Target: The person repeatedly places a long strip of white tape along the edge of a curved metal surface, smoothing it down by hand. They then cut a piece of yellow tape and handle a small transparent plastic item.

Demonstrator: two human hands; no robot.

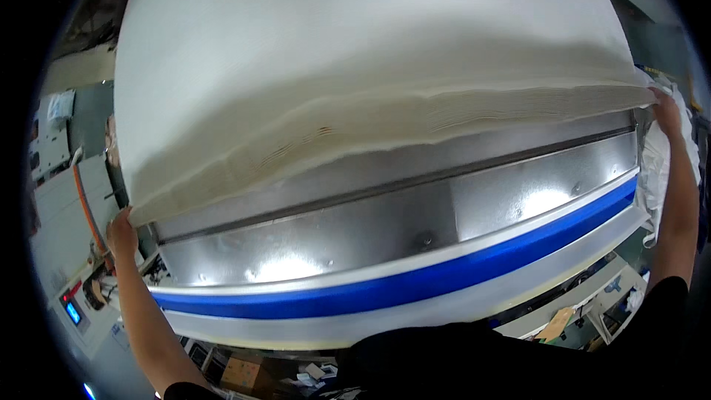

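Big, thick pile of white sheets [385, 22], spread on a shiny metal table [385, 226], bare in front. Then a long blue strip [400, 289]. At the pile's near corners, far apart: left hand [122, 235] and right hand [668, 112], both pinching. Done: grabbing both corners. Not yet straight: wavy front edge [400, 120]. Can't tell the rest.

white layered cloth stack [378, 30] | spread wide | front edge wavy | across metal tabletop [370, 226]

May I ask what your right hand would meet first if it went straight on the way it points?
Most likely the white layered stack, whose near right corner the right hand seems to hold; depth beyond it is unclear.
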